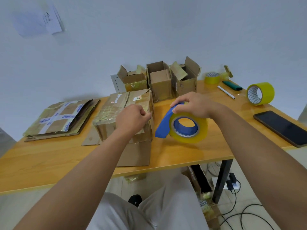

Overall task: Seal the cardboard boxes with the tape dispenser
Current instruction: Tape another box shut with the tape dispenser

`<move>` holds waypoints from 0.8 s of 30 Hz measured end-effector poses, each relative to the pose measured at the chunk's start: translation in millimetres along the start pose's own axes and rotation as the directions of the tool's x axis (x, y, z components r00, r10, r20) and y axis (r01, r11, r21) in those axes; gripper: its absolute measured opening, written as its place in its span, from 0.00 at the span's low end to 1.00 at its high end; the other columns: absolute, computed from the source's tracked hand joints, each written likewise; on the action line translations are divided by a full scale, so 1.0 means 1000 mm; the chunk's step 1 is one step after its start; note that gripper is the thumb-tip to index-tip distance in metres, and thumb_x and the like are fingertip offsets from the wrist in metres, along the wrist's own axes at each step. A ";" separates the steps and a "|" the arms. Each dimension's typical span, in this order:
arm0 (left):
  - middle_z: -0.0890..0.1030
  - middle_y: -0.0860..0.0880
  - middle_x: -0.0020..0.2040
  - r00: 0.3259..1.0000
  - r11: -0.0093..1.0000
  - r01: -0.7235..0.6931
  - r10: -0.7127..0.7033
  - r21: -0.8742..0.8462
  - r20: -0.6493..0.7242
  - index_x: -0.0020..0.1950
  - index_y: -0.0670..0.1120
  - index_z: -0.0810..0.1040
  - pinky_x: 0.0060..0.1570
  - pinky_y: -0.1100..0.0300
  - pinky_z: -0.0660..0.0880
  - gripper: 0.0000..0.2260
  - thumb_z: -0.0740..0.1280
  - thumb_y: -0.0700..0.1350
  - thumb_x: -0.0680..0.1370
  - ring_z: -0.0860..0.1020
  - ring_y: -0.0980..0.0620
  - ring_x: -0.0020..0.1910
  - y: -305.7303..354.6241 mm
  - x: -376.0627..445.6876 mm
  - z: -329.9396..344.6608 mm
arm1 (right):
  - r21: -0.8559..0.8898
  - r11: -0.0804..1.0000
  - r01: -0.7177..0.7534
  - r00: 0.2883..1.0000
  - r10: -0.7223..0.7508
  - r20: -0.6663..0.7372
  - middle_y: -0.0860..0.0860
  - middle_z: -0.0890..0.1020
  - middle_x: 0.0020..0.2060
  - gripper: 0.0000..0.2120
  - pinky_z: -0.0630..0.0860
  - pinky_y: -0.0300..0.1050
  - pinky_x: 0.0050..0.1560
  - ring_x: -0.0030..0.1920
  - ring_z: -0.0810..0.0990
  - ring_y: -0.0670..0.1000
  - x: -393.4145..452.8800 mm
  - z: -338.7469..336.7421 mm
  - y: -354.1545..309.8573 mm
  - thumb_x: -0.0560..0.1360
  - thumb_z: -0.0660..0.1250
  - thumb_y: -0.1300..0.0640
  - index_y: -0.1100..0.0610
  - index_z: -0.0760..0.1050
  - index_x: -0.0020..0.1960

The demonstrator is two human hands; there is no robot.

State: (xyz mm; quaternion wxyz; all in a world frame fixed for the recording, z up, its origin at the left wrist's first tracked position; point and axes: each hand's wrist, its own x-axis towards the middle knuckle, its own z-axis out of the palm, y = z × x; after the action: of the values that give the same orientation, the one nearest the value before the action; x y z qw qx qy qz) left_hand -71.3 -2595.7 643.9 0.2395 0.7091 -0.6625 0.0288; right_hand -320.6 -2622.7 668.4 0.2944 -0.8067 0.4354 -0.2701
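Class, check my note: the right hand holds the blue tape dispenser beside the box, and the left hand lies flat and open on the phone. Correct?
Not quite. In the head view the left hand pinches at the top edge of the box; the phone lies untouched. The right hand does hold the tape dispenser.

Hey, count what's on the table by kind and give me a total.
Standing cardboard boxes: 4 (open; taped box under left hand)
Flattened boxes, stacked: 1 pile
Tape rolls: 3 (, dispenser roll in right hand)
Pens: 2 ()
Phone: 1
Total: 11
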 end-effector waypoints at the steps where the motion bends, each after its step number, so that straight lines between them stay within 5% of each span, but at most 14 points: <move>1: 0.77 0.55 0.33 1.000 1.000 -0.005 0.005 -0.001 0.000 0.35 0.52 0.75 0.31 0.61 0.69 0.12 0.67 0.57 0.74 0.77 0.55 0.35 0.000 0.000 0.000 | -0.032 0.999 -0.012 1.000 0.011 -0.008 0.34 0.81 0.47 0.09 0.75 0.44 0.52 0.50 0.79 0.40 -0.002 0.001 0.005 0.69 0.70 0.39 0.39 0.83 0.48; 5: 0.75 0.56 0.40 0.999 1.000 -0.027 0.028 0.013 -0.019 0.38 0.52 0.75 0.33 0.59 0.69 0.10 0.68 0.58 0.73 0.76 0.52 0.39 0.000 -0.002 0.002 | 0.083 0.996 -0.038 0.959 0.060 -0.276 0.37 0.81 0.49 0.05 0.73 0.39 0.48 0.51 0.78 0.43 -0.012 0.009 0.030 0.74 0.71 0.47 0.40 0.80 0.49; 8: 0.74 0.55 0.44 0.999 0.997 -0.032 0.033 0.066 -0.023 0.43 0.54 0.75 0.38 0.57 0.70 0.11 0.67 0.60 0.72 0.74 0.51 0.43 0.003 -0.004 0.003 | 0.102 0.993 -0.052 0.887 0.093 -0.451 0.40 0.78 0.50 0.13 0.70 0.33 0.43 0.50 0.77 0.46 -0.013 0.032 0.034 0.72 0.71 0.43 0.41 0.78 0.56; 11: 0.74 0.53 0.46 0.999 0.993 -0.031 0.035 0.115 -0.029 0.48 0.52 0.76 0.43 0.54 0.74 0.13 0.66 0.60 0.73 0.74 0.49 0.46 0.007 -0.007 0.006 | 0.093 0.994 -0.059 0.815 0.102 -0.570 0.43 0.77 0.50 0.22 0.72 0.39 0.41 0.47 0.77 0.48 -0.009 0.063 0.030 0.71 0.70 0.40 0.44 0.77 0.63; 19: 0.77 0.50 0.53 0.974 0.978 -0.162 0.179 0.131 -0.138 0.57 0.49 0.76 0.50 0.53 0.70 0.15 0.67 0.57 0.77 0.75 0.47 0.53 -0.008 -0.022 0.019 | 0.221 0.975 -0.020 0.686 0.174 -0.706 0.49 0.79 0.60 0.24 0.75 0.46 0.54 0.57 0.76 0.50 -0.004 0.113 0.022 0.76 0.70 0.44 0.49 0.73 0.69; 24: 0.78 0.51 0.57 0.960 0.971 -0.226 0.236 0.078 -0.149 0.62 0.50 0.77 0.54 0.54 0.69 0.17 0.68 0.58 0.77 0.74 0.48 0.57 -0.023 -0.023 0.022 | 0.143 0.989 -0.042 0.643 0.136 -0.754 0.52 0.79 0.58 0.24 0.69 0.42 0.48 0.51 0.73 0.47 -0.007 0.123 0.020 0.77 0.69 0.45 0.51 0.72 0.70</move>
State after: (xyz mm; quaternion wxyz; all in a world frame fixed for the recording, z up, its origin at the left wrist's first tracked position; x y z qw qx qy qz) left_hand -58.6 -2582.2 609.6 0.2645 0.6294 -0.7186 0.1324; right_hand -249.7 -2595.9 569.5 0.1422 -0.5783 0.5419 -0.5930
